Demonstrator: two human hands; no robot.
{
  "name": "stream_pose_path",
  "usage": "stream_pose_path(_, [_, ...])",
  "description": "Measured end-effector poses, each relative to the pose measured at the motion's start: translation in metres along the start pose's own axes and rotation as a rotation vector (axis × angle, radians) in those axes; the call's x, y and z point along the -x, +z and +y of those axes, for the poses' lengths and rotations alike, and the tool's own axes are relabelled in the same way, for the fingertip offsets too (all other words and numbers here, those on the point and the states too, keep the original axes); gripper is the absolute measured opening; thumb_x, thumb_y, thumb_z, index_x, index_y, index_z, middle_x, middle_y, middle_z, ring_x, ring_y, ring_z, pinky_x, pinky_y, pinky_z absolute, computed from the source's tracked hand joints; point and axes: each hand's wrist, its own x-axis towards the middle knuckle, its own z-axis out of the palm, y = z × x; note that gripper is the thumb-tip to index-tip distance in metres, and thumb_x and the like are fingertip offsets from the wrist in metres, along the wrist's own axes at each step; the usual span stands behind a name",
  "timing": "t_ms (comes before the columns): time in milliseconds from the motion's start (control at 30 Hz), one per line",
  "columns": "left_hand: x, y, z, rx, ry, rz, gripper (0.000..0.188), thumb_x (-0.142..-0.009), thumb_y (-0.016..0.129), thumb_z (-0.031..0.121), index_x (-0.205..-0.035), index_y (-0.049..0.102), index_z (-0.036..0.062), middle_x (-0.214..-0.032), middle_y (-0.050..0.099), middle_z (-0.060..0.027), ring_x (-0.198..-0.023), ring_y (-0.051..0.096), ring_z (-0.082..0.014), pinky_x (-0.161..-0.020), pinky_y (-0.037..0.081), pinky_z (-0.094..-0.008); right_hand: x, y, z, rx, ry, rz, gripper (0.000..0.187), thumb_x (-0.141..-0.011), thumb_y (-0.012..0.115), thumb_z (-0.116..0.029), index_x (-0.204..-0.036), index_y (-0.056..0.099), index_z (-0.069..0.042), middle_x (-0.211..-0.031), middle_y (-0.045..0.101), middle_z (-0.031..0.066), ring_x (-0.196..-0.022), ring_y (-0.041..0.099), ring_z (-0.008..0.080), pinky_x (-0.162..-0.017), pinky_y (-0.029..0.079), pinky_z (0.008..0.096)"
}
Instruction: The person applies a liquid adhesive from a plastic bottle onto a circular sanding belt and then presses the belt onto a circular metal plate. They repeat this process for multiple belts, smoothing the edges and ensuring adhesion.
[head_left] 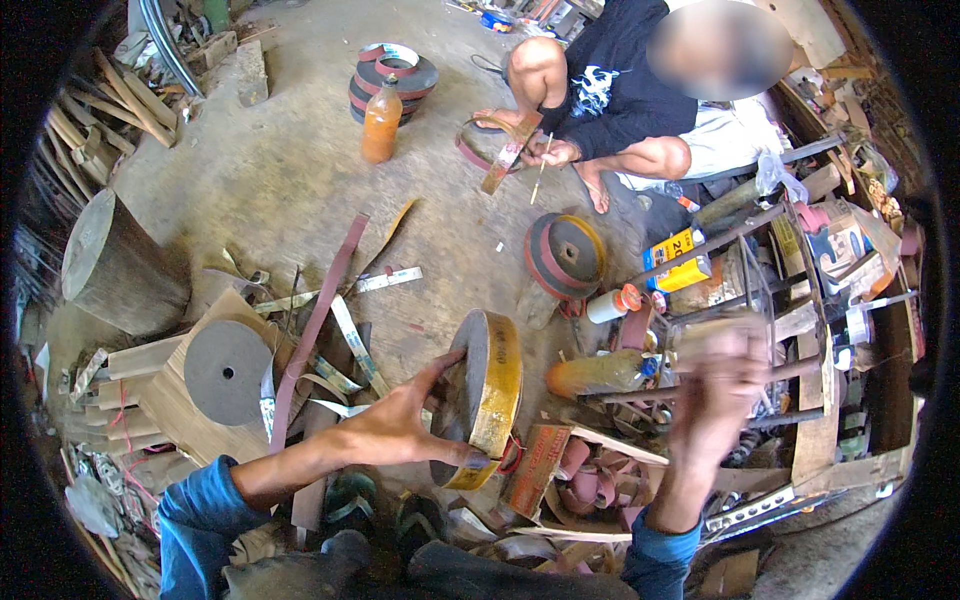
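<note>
At the lower left of the frame, a long maroon strip [318, 330] runs close to your blue left sleeve [205, 525]; it could snag the cuff if you swept that arm low. In the lower middle, your left hand [395, 425] is spread wide, clasping the yellow-banded wheel [495, 375] between thumb and fingers. That wheel is on edge just below the frame's centre — a slackened thumb could let it roll or drop toward your feet [420, 522]. Right of centre, your right hand [725, 375] is too blurred to tell whether it holds anything; a careless swing there could topple the bottles nearby.

As for containers, at the upper middle a clear bottle [380, 125] holds orange liquid. In the lower middle, just right of the wheel, an open cardboard box [538, 470] is filled with curled reddish strips [590, 488]. Right of centre come a blue-capped bottle [600, 373] with amber colour toward its base, a small white bottle [607, 305] under an orange cap, and a yellow-and-blue tin [680, 265] — the last two hide their contents from you.
</note>
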Motion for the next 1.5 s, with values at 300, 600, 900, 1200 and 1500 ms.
stream_pose_path(300, [0.031, -0.028, 0.005, 0.002, 0.075, 0.284, 0.118, -0.064, 0.086, 0.037, -0.154, 0.02, -0.0028, -0.124, 0.055, -0.023, -0.117, 0.053, -0.0318, -0.106, 0.038, -0.0416, -0.002, 0.083, 0.051, 0.12, 0.22, -0.309, 0.02, -0.093, 0.066, 0.0, -0.112, 0.063, 0.005, -0.104, 0.068, 0.0072, -0.091, 0.064, 0.0112, -0.081, 0.051, 0.0244])
stream_pose_path(600, [0.077, -0.046, 0.027, 0.081, 0.066, 0.675, 0.115, -0.065, 0.085, 0.027, -0.155, 0.019, -0.0029, -0.132, 0.052, -0.0216, -0.116, 0.054, -0.0259, -0.102, 0.041, -0.0398, -0.063, 0.184, 0.058, 0.102, -0.063, -0.635, 0.015, -0.093, 0.06, 0.002, -0.106, 0.066, 0.001, -0.097, 0.072, 0.0109, -0.092, 0.07, 0.0172, -0.083, 0.054, 0.0311])
stream_pose_path(900, [0.064, -0.046, 0.056, 0.028, 0.091, 0.673, 0.113, -0.065, 0.083, 0.025, -0.154, 0.021, -0.0033, -0.105, 0.058, -0.0117, -0.095, 0.058, -0.0208, -0.09, 0.046, -0.0353, -0.066, 0.169, 0.035, 0.214, -0.37, -0.649, 0.021, -0.088, 0.059, 0.006, -0.107, 0.063, -0.005, -0.093, 0.067, 0.0149, -0.085, 0.068, 0.0322, -0.072, 0.054, 0.0411])
stream_pose_path(1200, [0.052, -0.044, 0.088, 0.244, 0.153, 0.645, 0.105, -0.069, 0.079, 0.023, -0.153, 0.022, -0.004, -0.116, 0.056, -0.0145, -0.103, 0.058, -0.0216, -0.093, 0.048, -0.0347, -0.068, 0.151, 0.002, 0.312, -0.755, -0.497, 0.03, -0.079, 0.067, 0.013, -0.105, 0.066, -0.002, -0.091, 0.069, 0.0119, -0.08, 0.069, 0.0272, -0.068, 0.055, 0.0358])
stream_pose_path(1500, [0.043, -0.064, 0.108, -0.017, 0.231, 0.628, 0.099, -0.071, 0.083, 0.019, -0.149, 0.03, -0.0084, -0.109, 0.063, -0.0143, -0.098, 0.062, -0.0188, -0.089, 0.051, -0.0331, -0.068, 0.133, -0.009, 0.358, -0.878, -0.502, 0.036, -0.073, 0.067, 0.005, -0.108, 0.067, -0.001, -0.102, 0.07, 0.011, -0.092, 0.067, 0.0264, -0.078, 0.056, 0.0377])
